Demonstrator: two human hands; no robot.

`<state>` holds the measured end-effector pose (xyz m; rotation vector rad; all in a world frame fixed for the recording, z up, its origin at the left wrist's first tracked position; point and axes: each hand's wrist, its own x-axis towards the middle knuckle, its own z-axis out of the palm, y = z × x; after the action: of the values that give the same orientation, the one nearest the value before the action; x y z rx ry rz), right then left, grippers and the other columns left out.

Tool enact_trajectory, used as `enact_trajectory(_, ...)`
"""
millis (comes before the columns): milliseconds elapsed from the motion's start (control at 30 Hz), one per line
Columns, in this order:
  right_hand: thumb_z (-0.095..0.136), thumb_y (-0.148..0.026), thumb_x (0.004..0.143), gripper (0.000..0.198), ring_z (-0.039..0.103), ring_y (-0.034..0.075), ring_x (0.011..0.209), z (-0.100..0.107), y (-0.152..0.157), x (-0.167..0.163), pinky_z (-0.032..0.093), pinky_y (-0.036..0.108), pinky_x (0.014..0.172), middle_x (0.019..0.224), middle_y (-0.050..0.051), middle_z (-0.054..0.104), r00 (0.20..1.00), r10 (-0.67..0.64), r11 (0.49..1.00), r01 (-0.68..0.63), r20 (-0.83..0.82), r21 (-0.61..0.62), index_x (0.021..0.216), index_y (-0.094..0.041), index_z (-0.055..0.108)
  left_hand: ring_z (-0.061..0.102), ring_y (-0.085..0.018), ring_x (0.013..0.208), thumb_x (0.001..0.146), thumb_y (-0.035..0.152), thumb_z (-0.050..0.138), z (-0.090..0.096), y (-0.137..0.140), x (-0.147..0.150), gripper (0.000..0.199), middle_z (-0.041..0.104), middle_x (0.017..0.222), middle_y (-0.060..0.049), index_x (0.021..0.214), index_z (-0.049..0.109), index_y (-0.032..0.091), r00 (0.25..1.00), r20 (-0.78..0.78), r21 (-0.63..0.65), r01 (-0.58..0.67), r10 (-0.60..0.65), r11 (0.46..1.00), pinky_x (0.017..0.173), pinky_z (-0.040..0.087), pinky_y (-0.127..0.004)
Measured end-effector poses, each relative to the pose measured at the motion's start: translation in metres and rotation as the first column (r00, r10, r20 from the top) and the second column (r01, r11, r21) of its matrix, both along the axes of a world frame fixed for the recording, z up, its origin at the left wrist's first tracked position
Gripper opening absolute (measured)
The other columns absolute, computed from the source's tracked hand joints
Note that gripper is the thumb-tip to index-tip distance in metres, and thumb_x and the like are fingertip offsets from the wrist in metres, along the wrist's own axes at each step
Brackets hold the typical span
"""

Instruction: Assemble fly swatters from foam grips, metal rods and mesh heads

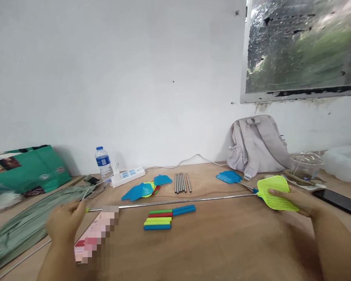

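A fly swatter (pixel 175 202) with a yellow-green mesh head and a long thin metal rod stretches across the table between my hands. My left hand (pixel 64 219) is closed around its yellow-green handle end, most of which the fingers hide. At the other end, my right hand (pixel 300 200) grips the mesh head, fingers on its near face. Just behind that head lies a blue fly swatter (pixel 228 176). Below the rod are several coloured handle tubes (pixel 158 221) in green, red, yellow and blue. Behind it lie several metal rods (pixel 180 182) and loose swatter heads (pixel 138 192), mostly blue.
A pink, partly blurred-out item (pixel 90 238) lies beside my left forearm. Along the wall stand a green bag (pixel 41 168), water bottle (pixel 103 160), power strip (pixel 128 176) and grey backpack (pixel 254 146). A phone (pixel 339 201) and plastic cup (pixel 305 164) are at right, green cloth (pixel 26 230) at left.
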<state>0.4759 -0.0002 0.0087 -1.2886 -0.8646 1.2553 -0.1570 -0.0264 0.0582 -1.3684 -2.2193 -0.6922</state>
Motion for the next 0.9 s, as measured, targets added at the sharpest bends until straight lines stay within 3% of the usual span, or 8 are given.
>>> enact_trajectory(133,0.076,-0.012,0.052,0.038,0.065,0.022,0.06,-0.002,0.008,-0.025,0.054,0.03,0.048,0.076,0.008,0.069,0.999,0.029,0.999,-0.028,-0.028,0.03,0.086,-0.017,0.061,0.055,-0.021,0.067,0.077,0.042,0.033,0.007,0.006,0.02,0.04,0.061,0.067,-0.003,0.07,0.066,0.02,0.996,0.084,-0.222,0.044,-0.026,0.974,0.048,0.032,-0.022)
enact_trajectory(300,0.075,-0.012,0.056,0.033,0.066,0.02,0.065,0.003,0.017,-0.053,0.055,0.031,0.057,0.078,0.005,0.07,0.996,0.086,0.992,-0.082,-0.038,0.095,0.086,-0.019,0.062,0.059,-0.024,0.07,0.082,0.048,0.023,0.007,0.02,0.047,0.053,0.066,0.071,-0.008,0.066,0.065,0.02,0.979,0.072,-0.351,0.204,-0.19,0.914,0.054,0.037,-0.026)
enact_trajectory(567,0.075,-0.018,0.056,0.027,0.065,0.02,0.068,0.005,0.018,-0.088,0.055,0.032,0.06,0.079,0.004,0.07,0.99,0.135,0.974,-0.124,-0.048,0.19,0.08,-0.02,0.063,0.062,-0.026,0.072,0.086,0.044,0.016,-0.009,0.035,0.084,0.061,0.068,0.074,-0.013,0.064,0.065,0.015,0.939,-0.015,-0.339,0.318,-0.343,0.886,0.056,0.038,-0.029)
enact_trajectory(767,0.076,-0.021,0.056,0.027,0.065,0.021,0.072,0.007,0.017,-0.101,0.055,0.031,0.061,0.079,0.003,0.07,0.992,0.127,0.968,-0.126,0.009,0.217,0.08,-0.02,0.065,0.06,-0.022,0.062,0.087,0.036,0.019,-0.023,0.044,0.086,0.052,0.065,0.065,-0.01,0.082,0.066,0.015,0.899,-0.166,-0.33,0.337,-0.405,0.882,0.051,0.036,-0.026)
enact_trajectory(900,0.076,-0.025,0.055,0.03,0.065,0.022,0.075,0.003,0.018,-0.119,0.055,0.033,0.066,0.083,0.003,0.07,0.982,0.18,0.948,-0.187,0.049,0.259,0.082,-0.022,0.064,0.056,-0.02,0.053,0.086,0.034,0.024,-0.042,0.052,0.098,0.043,0.059,0.054,-0.006,0.092,0.063,0.017,0.818,-0.199,-0.298,0.475,-0.54,0.828,0.051,0.035,-0.026)
